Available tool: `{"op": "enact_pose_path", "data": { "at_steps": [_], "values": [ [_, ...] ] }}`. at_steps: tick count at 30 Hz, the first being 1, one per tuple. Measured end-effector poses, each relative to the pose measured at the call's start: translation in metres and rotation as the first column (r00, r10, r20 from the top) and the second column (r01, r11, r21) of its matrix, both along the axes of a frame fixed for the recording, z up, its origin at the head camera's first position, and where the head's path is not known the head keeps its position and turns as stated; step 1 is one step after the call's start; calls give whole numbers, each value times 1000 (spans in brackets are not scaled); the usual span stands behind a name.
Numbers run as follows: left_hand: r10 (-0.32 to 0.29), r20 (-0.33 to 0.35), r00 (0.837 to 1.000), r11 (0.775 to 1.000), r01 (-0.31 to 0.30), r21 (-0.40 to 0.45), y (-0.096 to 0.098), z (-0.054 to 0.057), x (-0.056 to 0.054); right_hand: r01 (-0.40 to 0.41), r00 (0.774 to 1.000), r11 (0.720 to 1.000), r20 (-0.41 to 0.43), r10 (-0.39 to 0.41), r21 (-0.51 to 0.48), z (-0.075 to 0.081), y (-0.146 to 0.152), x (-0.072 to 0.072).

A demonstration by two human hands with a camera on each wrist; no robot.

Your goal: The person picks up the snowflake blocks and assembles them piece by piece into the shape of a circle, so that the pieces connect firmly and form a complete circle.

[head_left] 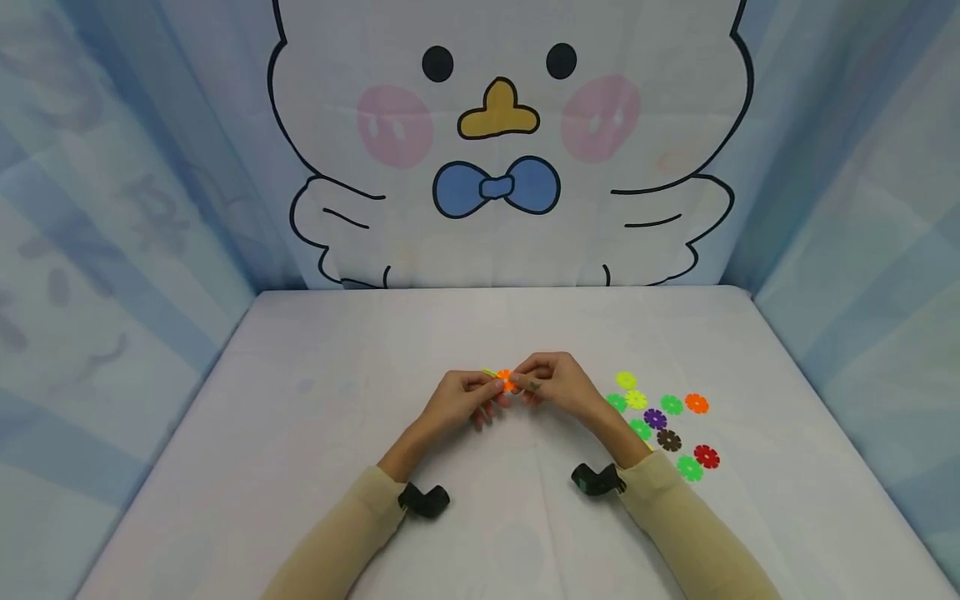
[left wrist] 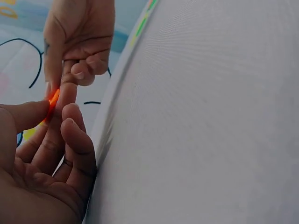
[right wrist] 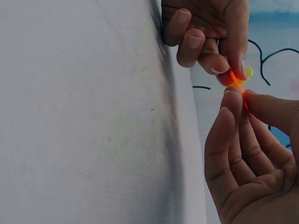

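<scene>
Above the middle of the table, both hands meet at an orange notched plastic disc (head_left: 505, 381). My left hand (head_left: 461, 397) pinches its left side between thumb and fingers. From the other side, my right hand (head_left: 561, 385) pinches its right edge. The wrist views show the orange disc nearly edge-on between the thumbs. Behind it, partly covered by the left fingers, a yellow piece (right wrist: 250, 72) shows. Whether the yellow piece is slotted into the orange one I cannot tell.
Right of the right forearm, several loose notched discs lie flat on the white tabletop (head_left: 300, 433), among them a purple disc (head_left: 655, 418), a brown disc (head_left: 669, 440), a red disc (head_left: 707, 456) and an orange one (head_left: 697, 403). Printed curtains surround the table's back and sides.
</scene>
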State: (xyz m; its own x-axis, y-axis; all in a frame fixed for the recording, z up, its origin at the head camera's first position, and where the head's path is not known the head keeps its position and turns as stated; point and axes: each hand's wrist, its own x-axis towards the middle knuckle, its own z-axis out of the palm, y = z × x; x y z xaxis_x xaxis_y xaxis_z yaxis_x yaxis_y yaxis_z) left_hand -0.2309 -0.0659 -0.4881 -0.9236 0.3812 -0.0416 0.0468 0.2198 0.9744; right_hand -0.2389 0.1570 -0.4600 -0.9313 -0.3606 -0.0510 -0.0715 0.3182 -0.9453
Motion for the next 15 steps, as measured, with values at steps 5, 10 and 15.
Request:
{"op": "enact_pose_path", "data": {
  "at_steps": [5,10,15],
  "values": [
    [18,60,998,999,-20,42,-3,-3,0,-7,1000,998,-28,9,70,0,2,0],
    [29,85,996,997,-34,64,-4,-3,0,73,994,982,-92,-57,177,8,23,-4],
    [53,109,993,996,-61,72,-4,-2,-1,171,981,938,-137,-135,303,19,64,-9]
  ]
}}
